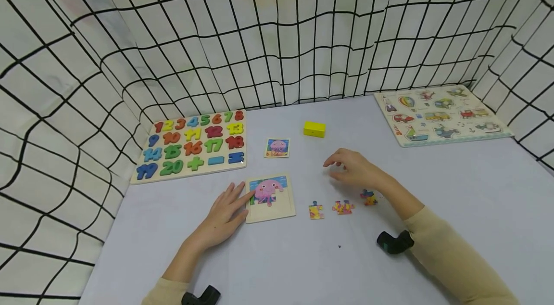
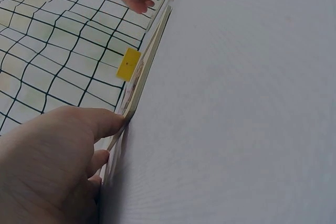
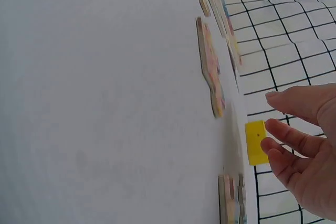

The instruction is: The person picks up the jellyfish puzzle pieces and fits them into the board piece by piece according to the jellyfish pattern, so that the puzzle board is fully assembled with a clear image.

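Note:
A small wooden jigsaw board point(image 1: 270, 213) with a partly filled pink octopus picture lies near the table's middle. My left hand point(image 1: 222, 218) rests at its left side, fingers fairly straight, the index fingertip over the picture and the thumb against the near edge. My right hand point(image 1: 356, 169) hovers to the right of the board, fingers loosely bent, with nothing between thumb and fingers. Below it lie loose jigsaw pieces: a yellow one point(image 1: 316, 210), a pink and yellow one point(image 1: 343, 207), and a blue and yellow one point(image 1: 369, 197) close to the right wrist.
Behind the board are a small octopus picture card point(image 1: 277, 148) and a yellow block point(image 1: 314, 129). A number puzzle point(image 1: 189, 177) lies at the left, a vehicle puzzle point(image 1: 450, 137) at the back right. Black netting point(image 1: 281, 31) borders the table behind and at both sides.

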`<action>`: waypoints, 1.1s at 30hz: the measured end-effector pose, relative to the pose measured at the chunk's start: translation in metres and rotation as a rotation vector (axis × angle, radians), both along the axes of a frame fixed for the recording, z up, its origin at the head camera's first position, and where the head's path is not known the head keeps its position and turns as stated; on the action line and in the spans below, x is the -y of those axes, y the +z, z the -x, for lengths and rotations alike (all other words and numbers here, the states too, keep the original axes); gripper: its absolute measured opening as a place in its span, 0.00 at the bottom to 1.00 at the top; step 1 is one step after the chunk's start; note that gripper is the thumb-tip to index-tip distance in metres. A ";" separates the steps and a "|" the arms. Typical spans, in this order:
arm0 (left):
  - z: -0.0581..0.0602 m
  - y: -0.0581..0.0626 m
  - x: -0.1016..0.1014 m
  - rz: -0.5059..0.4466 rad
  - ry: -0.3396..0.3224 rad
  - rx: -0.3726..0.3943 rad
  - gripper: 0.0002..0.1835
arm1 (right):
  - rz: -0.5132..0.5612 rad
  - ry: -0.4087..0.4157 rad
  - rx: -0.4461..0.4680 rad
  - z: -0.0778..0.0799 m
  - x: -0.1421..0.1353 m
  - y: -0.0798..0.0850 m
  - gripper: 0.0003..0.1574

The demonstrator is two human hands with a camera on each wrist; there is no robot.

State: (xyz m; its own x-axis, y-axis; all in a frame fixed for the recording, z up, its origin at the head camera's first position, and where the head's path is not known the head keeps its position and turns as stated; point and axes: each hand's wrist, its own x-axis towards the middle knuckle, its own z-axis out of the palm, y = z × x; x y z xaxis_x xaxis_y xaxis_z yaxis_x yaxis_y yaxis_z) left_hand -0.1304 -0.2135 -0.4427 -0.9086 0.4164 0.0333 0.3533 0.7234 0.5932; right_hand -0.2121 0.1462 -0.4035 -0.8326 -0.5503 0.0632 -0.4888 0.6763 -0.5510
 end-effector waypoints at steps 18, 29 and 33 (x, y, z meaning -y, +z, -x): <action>-0.001 0.005 -0.001 -0.010 0.008 0.019 0.25 | -0.053 -0.057 0.064 0.003 -0.058 -0.012 0.24; 0.000 0.003 0.000 -0.012 0.007 0.018 0.25 | -0.044 -0.058 0.084 0.002 -0.065 -0.016 0.16; -0.001 0.003 -0.001 -0.012 0.006 0.019 0.25 | -0.042 -0.060 0.092 0.000 -0.064 -0.015 0.15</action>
State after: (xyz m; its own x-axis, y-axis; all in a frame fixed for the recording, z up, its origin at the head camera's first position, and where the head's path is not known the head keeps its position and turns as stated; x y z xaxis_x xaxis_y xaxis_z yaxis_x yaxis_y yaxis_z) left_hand -0.1299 -0.2129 -0.4394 -0.9114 0.4109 0.0211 0.3379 0.7184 0.6080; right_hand -0.2125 0.2101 -0.4181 -0.8651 -0.5002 -0.0370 -0.3958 0.7261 -0.5623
